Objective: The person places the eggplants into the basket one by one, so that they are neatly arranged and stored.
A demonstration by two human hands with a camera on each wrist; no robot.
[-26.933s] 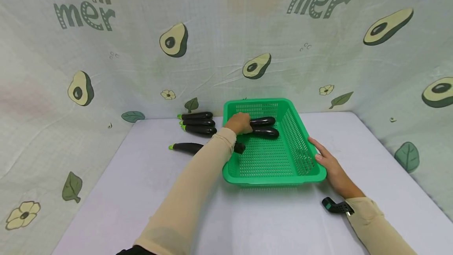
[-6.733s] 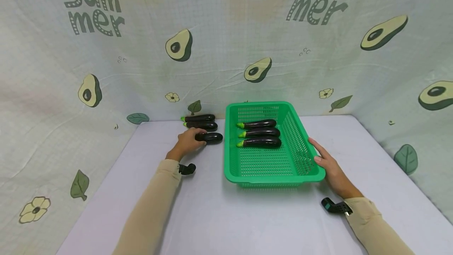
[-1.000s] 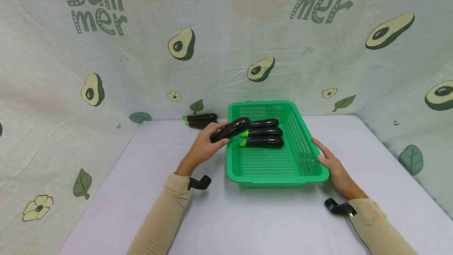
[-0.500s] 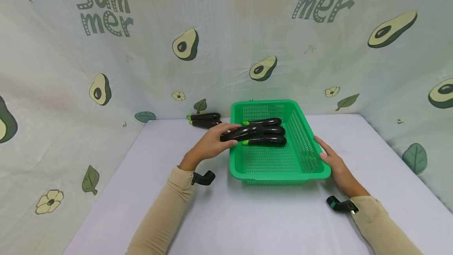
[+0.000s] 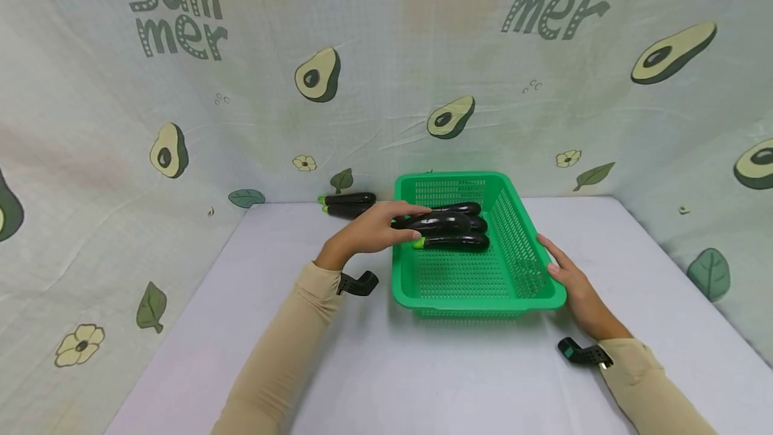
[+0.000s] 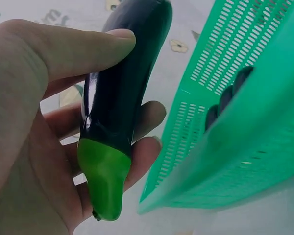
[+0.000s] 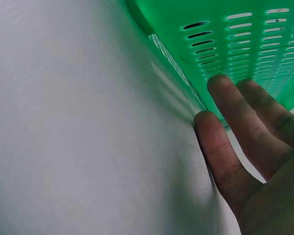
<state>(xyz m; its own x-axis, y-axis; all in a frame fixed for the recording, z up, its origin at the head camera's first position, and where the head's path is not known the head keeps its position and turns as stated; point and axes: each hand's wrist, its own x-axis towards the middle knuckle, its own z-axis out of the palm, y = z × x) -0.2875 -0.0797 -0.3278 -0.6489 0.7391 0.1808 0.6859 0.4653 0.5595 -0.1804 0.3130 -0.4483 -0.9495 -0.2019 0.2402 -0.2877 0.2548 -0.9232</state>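
A glossy, near-black eggplant (image 5: 443,223), smooth, elongated and blunt-ended, with a tapering green cap, is gripped between the thumb and fingers of the left hand (image 5: 376,228). In the head view it overlaps the left part of a green plastic basket (image 5: 477,305), a rectangular form with flaring, slotted walls; whether it touches the contents cannot be told. The right hand (image 5: 574,285) rests against the basket's right side, its fingers nearly straight along the slotted wall. Three similar eggplants (image 5: 457,242) lie inside, the middle one largely hidden by the held specimen. Two others (image 5: 357,198) lie side by side on the white, smooth-surfaced table (image 5: 447,374), the nearer partly covered by the left hand. In the left wrist view, the held eggplant's upper end is cut off and the basket's nearest wall is blurred.
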